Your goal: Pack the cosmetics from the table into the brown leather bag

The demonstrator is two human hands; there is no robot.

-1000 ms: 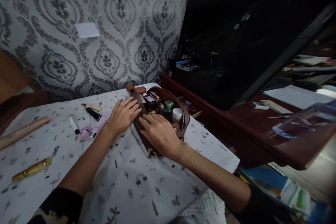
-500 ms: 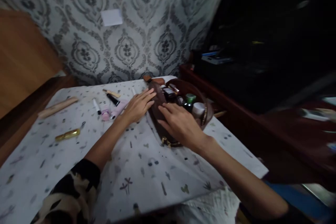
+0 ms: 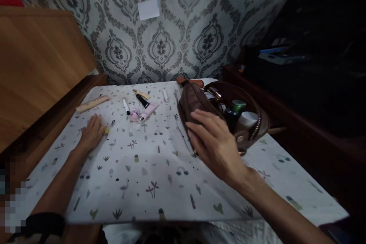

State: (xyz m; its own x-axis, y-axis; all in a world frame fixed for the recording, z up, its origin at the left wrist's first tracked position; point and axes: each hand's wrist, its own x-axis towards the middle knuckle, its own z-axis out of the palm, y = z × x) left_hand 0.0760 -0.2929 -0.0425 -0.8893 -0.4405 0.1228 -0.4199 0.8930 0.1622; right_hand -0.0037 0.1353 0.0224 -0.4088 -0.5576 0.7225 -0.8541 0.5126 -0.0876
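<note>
My left hand (image 3: 92,133) lies over a small yellow item (image 3: 106,130) on the left of the table; only the item's end shows beside the fingers, and how they hold it is hidden. On the near side of an open brown bag (image 3: 194,101), my right hand (image 3: 214,141) rests with its fingers extended. Inside the bag stand a green-capped bottle (image 3: 237,106) and a white-lidded jar (image 3: 248,119), among other items. Between the hands and farther back lie a black tube (image 3: 142,101), a pink tube (image 3: 148,112), a small pink bottle (image 3: 134,113) and a white pen-like tube (image 3: 126,106).
A patterned cloth (image 3: 137,171) covers the table. A long beige tube (image 3: 93,104) lies at the back left, and a small white tube (image 3: 166,95) left of the bag. Wooden furniture (image 3: 42,57) borders the left; a dark red ledge (image 3: 288,129) borders the right.
My left hand has left the bag and moved left onto the yellow item. My right hand remains at the bag. The view has shifted, and a small white tube now shows beside the bag.
</note>
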